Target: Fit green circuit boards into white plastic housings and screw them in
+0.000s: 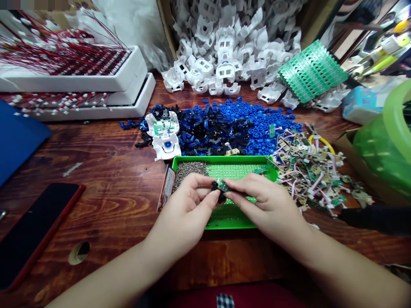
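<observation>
Left hand [188, 205] pinches black plastic part [221, 198]; right hand [268, 199] pinches small green circuit board [222, 185] against it, both over green tray [221, 158] on bench [109, 162]. Card [166, 188] left of tray: print too blurred.

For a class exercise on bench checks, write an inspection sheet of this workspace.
Surface: wooden table, round hole at left.
Job's things: black part and green board, held over green tray with metal pieces.
Clutter: phone at left; blue and black pieces behind green tray.
Hands: left hand pinches black part; right hand pinches green board.
Cables: red wires in white foam tray; wired boards heaped right.
Surroundings: white shells piled behind; green container at right.
</observation>
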Tool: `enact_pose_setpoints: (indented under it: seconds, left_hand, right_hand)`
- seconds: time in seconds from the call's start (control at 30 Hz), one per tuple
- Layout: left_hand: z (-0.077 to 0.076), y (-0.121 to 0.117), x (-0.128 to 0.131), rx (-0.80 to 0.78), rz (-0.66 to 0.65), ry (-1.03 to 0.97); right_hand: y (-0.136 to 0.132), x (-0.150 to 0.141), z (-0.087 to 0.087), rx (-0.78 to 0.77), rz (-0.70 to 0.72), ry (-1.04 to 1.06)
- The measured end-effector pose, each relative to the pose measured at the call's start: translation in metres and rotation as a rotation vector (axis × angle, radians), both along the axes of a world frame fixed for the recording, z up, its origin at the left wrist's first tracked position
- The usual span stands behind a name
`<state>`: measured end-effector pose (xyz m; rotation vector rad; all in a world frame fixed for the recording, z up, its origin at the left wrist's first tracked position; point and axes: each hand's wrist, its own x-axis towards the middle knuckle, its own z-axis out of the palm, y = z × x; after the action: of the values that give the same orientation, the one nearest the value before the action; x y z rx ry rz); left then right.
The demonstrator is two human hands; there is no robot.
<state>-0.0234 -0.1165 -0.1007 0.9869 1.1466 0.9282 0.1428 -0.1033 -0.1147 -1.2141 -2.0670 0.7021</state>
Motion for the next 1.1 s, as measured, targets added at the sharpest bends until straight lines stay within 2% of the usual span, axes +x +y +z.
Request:
enact_pose_setpoints:
  seconds: [0.17,0.37,0.63,0.77,0.93,1.1]
  left_hand:
    - [0.0006,0.0023,-0.0002,-0.032,0.028,0.022]
    - [0.002,-0.0005,0.0006,0.078,0.019,0.075]
    - [0.0014,-0.0015,0.003,0.17,0.035,0.123]
    - [0.0003,0.0003,0.0032,0.127,0.065,0.126]
    - [-0.002,0.003,0.0023,0.022,0.106,0.019]
    - [-0.0042,0.0039,0.0023,-0.032,0.091,-0.046]
  right_hand:
    - [-0.0006,-0.0006,0.0014,-0.052,0.007,0.036]
    - [-0.0018,0.0019,0.0083,-0.052,0.045,0.035]
    - [-0.0038,-0.0014,0.0068,-0.049,0.023,0.055]
    - [-0.0041,-0.0034,0.0037,-0.058,0.014,0.072]
    - [-0.0057,-0.0055,-0.0004,-0.007,0.014,0.075]
    - [-0.0041,-0.0068,0.0019,-0.108,-0.002,0.118]
